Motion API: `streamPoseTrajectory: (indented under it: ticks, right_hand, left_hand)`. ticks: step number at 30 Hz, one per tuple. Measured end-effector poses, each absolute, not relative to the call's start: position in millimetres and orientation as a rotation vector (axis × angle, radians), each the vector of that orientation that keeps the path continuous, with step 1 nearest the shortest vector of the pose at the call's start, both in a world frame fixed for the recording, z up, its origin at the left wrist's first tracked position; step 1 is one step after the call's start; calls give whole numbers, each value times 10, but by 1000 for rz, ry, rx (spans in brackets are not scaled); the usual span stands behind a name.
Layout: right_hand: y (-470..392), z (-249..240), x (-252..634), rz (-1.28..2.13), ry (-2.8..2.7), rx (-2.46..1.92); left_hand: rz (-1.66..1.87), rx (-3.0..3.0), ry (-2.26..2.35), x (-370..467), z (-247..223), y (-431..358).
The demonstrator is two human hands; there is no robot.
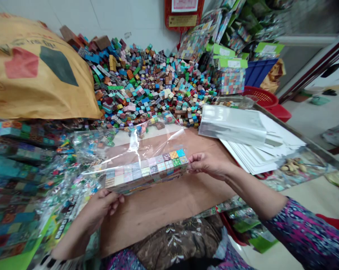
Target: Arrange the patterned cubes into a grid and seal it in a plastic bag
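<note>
A flat slab of small coloured cubes (147, 170) lies inside a clear plastic bag (135, 140) over the brown board (169, 202) on my lap. My left hand (100, 208) grips the slab's near left end through the bag. My right hand (206, 165) pinches its right end. The bag's open mouth stands up towards the far side, wrinkled and shiny.
A big heap of loose coloured cubes (147, 86) fills the far side. A tan sack (31, 67) sits at the left, above packed bags (14, 180). At the right lie a stack of white cards and clear sleeves (242, 131), a red basket (261, 97) and hanging packs (231, 75).
</note>
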State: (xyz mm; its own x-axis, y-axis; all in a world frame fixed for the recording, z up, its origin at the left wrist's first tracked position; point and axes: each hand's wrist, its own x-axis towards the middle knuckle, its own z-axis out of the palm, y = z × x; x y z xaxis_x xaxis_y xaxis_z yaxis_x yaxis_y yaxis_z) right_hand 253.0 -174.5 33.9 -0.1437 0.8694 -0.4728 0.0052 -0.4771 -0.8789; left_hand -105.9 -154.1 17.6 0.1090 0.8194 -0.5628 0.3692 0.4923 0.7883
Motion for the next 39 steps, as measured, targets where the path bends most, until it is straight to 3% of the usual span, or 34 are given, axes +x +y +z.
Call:
streamPoseTrajectory:
  ticks: [20,39]
  right_hand:
    - [-1542,661,2482,1778,-1519,-1747]
    - [-1467,582,2385,1781,-1510,-1914]
  left_hand:
    - [434,1126,1564,-1004,255,-1505]
    - [484,1085,1545,-1032,194,-1422]
